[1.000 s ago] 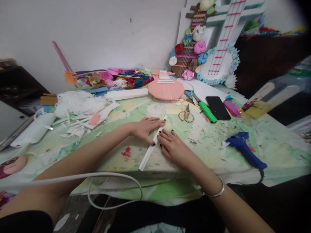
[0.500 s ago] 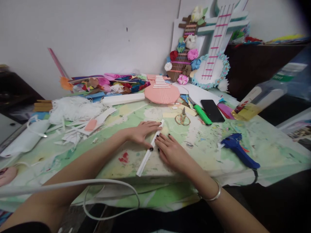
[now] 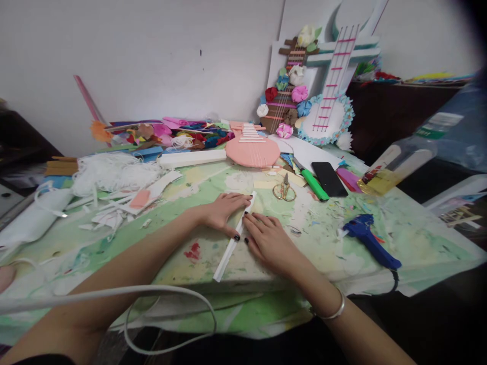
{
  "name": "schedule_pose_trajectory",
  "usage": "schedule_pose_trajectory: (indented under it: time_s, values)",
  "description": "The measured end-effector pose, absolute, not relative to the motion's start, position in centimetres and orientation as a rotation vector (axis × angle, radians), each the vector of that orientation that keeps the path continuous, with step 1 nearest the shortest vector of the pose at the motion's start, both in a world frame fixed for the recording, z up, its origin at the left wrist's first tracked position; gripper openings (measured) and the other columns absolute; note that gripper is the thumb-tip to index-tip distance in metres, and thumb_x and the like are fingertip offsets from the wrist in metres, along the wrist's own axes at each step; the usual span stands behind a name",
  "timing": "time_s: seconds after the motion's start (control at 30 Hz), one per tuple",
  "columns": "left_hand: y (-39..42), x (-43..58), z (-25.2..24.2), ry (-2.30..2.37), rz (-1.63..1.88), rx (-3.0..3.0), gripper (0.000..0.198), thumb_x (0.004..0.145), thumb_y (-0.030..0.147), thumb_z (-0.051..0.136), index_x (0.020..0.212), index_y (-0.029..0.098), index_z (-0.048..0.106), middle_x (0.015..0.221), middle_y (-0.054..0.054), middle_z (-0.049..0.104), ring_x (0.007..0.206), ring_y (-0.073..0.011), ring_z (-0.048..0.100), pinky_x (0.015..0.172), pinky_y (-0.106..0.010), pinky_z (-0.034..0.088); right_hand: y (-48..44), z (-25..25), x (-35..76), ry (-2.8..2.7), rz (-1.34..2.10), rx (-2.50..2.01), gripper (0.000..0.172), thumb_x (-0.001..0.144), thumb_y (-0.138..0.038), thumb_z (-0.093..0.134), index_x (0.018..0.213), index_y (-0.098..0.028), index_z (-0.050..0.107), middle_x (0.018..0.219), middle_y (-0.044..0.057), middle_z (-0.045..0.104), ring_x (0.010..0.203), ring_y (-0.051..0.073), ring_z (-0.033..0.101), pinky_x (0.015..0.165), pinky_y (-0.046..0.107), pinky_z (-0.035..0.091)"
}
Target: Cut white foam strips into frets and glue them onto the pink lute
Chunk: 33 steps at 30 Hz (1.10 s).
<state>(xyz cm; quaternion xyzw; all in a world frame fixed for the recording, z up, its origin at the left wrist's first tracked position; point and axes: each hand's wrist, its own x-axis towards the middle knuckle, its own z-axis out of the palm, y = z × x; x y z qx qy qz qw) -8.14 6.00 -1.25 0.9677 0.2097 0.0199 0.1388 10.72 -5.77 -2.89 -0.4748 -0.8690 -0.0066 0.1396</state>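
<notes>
A folded white paper strip lies slantwise on the table near its front edge. Across it reaches my left hand, palm down, thumb and fingers spread, the fingertips pressing on the strip's far part and the thumb lower down. From the other side my right hand lies flat, its fingertips at the strip's right edge. Neither hand is wrapped round the paper. Just beyond sit small gold-handled scissors. Off to the right rests a blue glue gun.
A pink paper instrument lies behind my hands. A green cutter, black phone and tilted bottle are at right. White string and paper scraps cover the left. A white cable loops in front.
The whole view has shifted slightly. Both hands stay on the strip, the right hand's fingers lying a little closer over its edge.
</notes>
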Motion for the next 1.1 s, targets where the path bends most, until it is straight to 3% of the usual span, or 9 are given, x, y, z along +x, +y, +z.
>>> schedule_pose_trajectory:
  time_s: [0.17, 0.27, 0.43, 0.67, 0.8, 0.9, 1.1]
  values:
    - [6.2, -8.2, -1.4, 0.627, 0.051, 2.788, 0.092, 0.064, 0.068, 0.059, 0.137, 0.021, 0.031, 0.151, -0.016, 0.017, 0.136, -0.0359, 0.017, 0.108, -0.05, 0.012, -5.0, -2.5, 11.5, -2.448, -0.05, -1.573, 0.054, 0.09, -0.043, 0.039, 0.133, -0.011, 0.042, 0.136, 0.016, 0.048, 0.127, 0.032, 0.037, 0.099, 0.05, 0.029]
    - [6.1, -8.1, -1.3, 0.634, 0.056, 2.785, 0.093, 0.061, 0.07, 0.06, 0.136, 0.02, 0.033, 0.151, -0.015, 0.019, 0.136, -0.0365, 0.017, 0.108, -0.049, 0.013, -4.4, -2.6, 12.3, -2.289, -0.096, -1.782, 0.051, 0.091, -0.04, 0.037, 0.129, -0.006, 0.046, 0.132, 0.02, 0.051, 0.126, 0.033, 0.038, 0.097, 0.05, 0.031]
    - [5.9, -7.8, -1.0, 0.656, 0.052, 2.792, 0.097, 0.058, 0.073, 0.06, 0.134, 0.018, 0.035, 0.15, -0.017, 0.021, 0.134, -0.0374, 0.02, 0.107, -0.049, 0.014, -4.2, -2.9, 12.5, -2.336, -0.072, -1.735, 0.052, 0.09, -0.039, 0.041, 0.133, -0.01, 0.042, 0.137, 0.017, 0.046, 0.13, 0.032, 0.035, 0.1, 0.052, 0.029]
    - [6.1, -7.8, -0.9, 0.65, 0.012, 2.819, 0.093, 0.059, 0.07, 0.06, 0.133, 0.02, 0.035, 0.151, -0.015, 0.02, 0.134, -0.0365, 0.021, 0.107, -0.051, 0.015, -8.3, -1.2, 16.3, -1.921, -0.268, -1.87, 0.037, 0.088, -0.032, 0.039, 0.112, -0.013, 0.06, 0.111, 0.014, 0.065, 0.108, 0.029, 0.052, 0.093, 0.044, 0.038]
    - [6.2, -7.8, -0.8, 0.659, -0.016, 2.806, 0.09, 0.06, 0.066, 0.061, 0.134, 0.022, 0.034, 0.151, -0.013, 0.019, 0.134, -0.037, 0.02, 0.106, -0.053, 0.017, -12.3, -0.3, 22.6, -1.374, -0.512, -2.257, 0.047, 0.085, -0.045, 0.039, 0.107, -0.012, 0.063, 0.09, 0.019, 0.067, 0.095, 0.036, 0.056, 0.084, 0.05, 0.041]
    - [6.3, -7.8, -0.9, 0.646, 0.004, 2.796, 0.091, 0.059, 0.067, 0.062, 0.134, 0.022, 0.034, 0.151, -0.013, 0.02, 0.134, -0.0368, 0.02, 0.106, -0.053, 0.016, -13.9, -1.4, 27.0, -1.141, -0.498, -2.585, 0.067, 0.078, -0.059, 0.039, 0.115, -0.006, 0.057, 0.103, 0.028, 0.061, 0.095, 0.047, 0.054, 0.069, 0.057, 0.043]
    - [6.2, -8.1, -1.4, 0.631, 0.088, 2.784, 0.092, 0.058, 0.067, 0.064, 0.134, 0.024, 0.034, 0.15, -0.013, 0.022, 0.134, -0.0356, 0.022, 0.108, -0.052, 0.015, -12.7, -3.9, 30.3, -1.378, -0.246, -2.502, 0.057, 0.076, -0.053, 0.04, 0.105, -0.008, 0.058, 0.091, 0.02, 0.065, 0.088, 0.034, 0.061, 0.073, 0.041, 0.047]
